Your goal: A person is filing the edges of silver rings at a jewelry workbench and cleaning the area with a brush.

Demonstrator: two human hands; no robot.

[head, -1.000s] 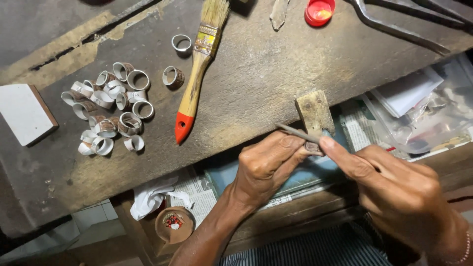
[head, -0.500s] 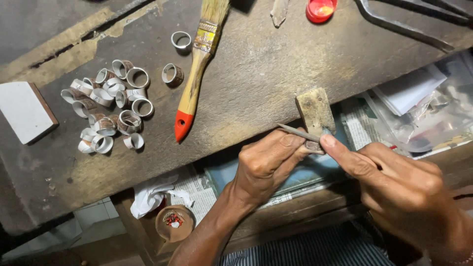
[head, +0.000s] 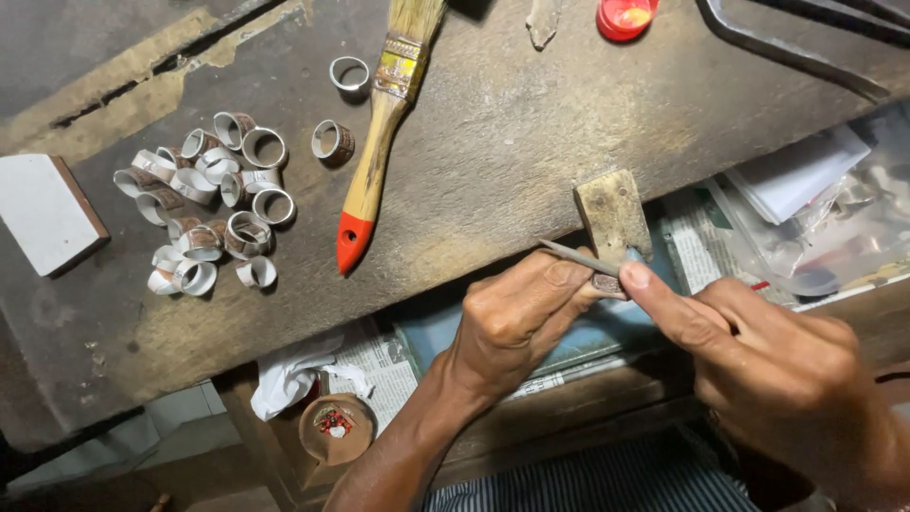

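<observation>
Standing beside the bench, I see both hands meet at the small wooden bench peg (head: 611,216) that juts out from the front edge of the worn, scarred workbench (head: 531,142). The left hand (head: 517,318) has its fingers pressed together around a small ring (head: 607,283), held against the tip of the peg; only a sliver of the ring shows between fingertips. The right hand (head: 777,365) pinches a slim grey needle file (head: 576,256) between thumb and forefinger. The file's long axis runs from the right fingertips up and to the left, crossing over the left knuckles, so the ring lies just under the file and between the two hands, the left being the nearer. Well apart to the left lies a loose heap of thin metal ring bands (head: 204,209), shiny outside and darker within, with two strays nearer a flat paintbrush (head: 384,123) whose pale wooden handle ends in a red tip. A white-topped block (head: 43,213) rests at the far left, and a red cap (head: 624,17) sits at the top edge. Below the bench, crumpled newspaper (head: 379,365) lines an open drawer.
</observation>
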